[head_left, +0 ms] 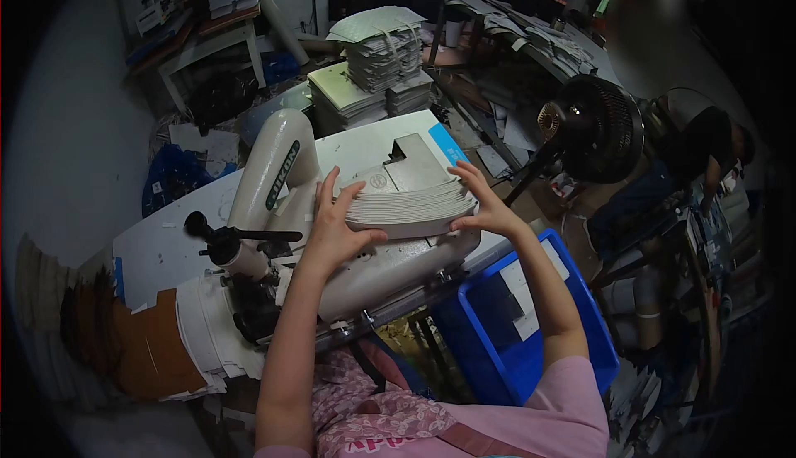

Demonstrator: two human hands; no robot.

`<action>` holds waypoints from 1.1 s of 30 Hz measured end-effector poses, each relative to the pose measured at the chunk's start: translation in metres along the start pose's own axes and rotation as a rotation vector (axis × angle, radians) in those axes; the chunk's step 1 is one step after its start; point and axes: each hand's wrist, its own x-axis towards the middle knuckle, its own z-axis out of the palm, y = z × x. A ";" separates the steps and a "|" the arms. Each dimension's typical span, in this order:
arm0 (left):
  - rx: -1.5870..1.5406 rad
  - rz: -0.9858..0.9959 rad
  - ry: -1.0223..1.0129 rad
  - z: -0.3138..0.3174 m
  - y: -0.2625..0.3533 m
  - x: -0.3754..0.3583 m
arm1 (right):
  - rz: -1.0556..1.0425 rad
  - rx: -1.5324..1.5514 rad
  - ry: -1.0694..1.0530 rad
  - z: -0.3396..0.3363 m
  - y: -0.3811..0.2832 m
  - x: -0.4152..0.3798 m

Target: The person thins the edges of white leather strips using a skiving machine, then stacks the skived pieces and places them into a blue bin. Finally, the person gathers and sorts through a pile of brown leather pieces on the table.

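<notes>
Between my two hands is a fanned stack of white cards (410, 212), its layered edges facing me. On the stack's left end, my left hand (338, 224) grips with the thumb in front and the fingers behind. My right hand (482, 203) holds the right end the same way. Directly beneath lies the rounded grey bed of a machine (390, 280), and its upright arm (278, 164) carries the lettering JIKON. Behind the cards there is a flat light-grey plate (410, 159) with a notch. What the undersides of the cards touch is hidden.
A blue crate (464, 338) with some white pieces inside stands at front right. Tall board stacks (377, 52) rise behind the white worktable (174, 226). A black fan (601, 130) stands at right, near another person (696, 151). Brown and white sheets (157, 342) lie at left.
</notes>
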 end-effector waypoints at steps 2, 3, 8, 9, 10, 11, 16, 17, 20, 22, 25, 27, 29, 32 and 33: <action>-0.102 0.020 0.044 0.010 0.006 -0.002 | -0.090 0.213 0.186 0.028 0.030 -0.011; -0.095 0.054 0.086 0.017 0.015 -0.006 | -0.083 0.243 0.216 0.035 0.023 -0.014; -0.390 -0.193 -0.036 0.015 0.007 -0.010 | 0.083 0.466 0.241 0.039 0.009 -0.014; -0.410 -0.146 0.017 0.017 0.006 -0.009 | 0.112 0.470 0.250 0.037 0.004 -0.011; -0.433 -0.101 0.071 0.022 0.006 -0.009 | 0.057 0.343 0.246 0.037 0.003 -0.009; -0.454 -0.064 0.122 0.026 0.004 -0.011 | 0.009 0.222 0.239 0.040 0.003 -0.009; -0.389 -0.121 -0.008 0.021 -0.006 -0.009 | 0.071 0.487 0.170 0.041 -0.001 -0.011; -0.406 -0.122 -0.015 0.021 -0.007 -0.008 | 0.091 0.513 0.177 0.045 0.003 -0.011; -0.387 -0.151 0.013 0.024 -0.012 -0.008 | 0.119 0.446 0.226 0.050 0.013 -0.011; -0.499 -0.142 0.062 0.033 -0.016 -0.011 | 0.101 0.391 0.260 0.052 0.013 -0.012; -0.566 -0.138 0.073 0.038 -0.016 -0.018 | 0.105 0.445 0.233 0.051 0.004 -0.015; -0.636 -0.167 0.037 0.036 -0.009 -0.019 | 0.115 0.518 0.209 0.049 -0.001 -0.017; -0.766 -0.232 -0.030 0.025 0.005 -0.015 | 0.131 0.579 0.207 0.049 -0.006 -0.016; -0.733 -0.243 -0.057 0.020 0.010 -0.016 | 0.069 0.512 0.271 0.056 0.002 -0.017; -0.560 -0.258 -0.041 0.024 0.002 -0.016 | 0.063 0.493 0.284 0.057 0.001 -0.019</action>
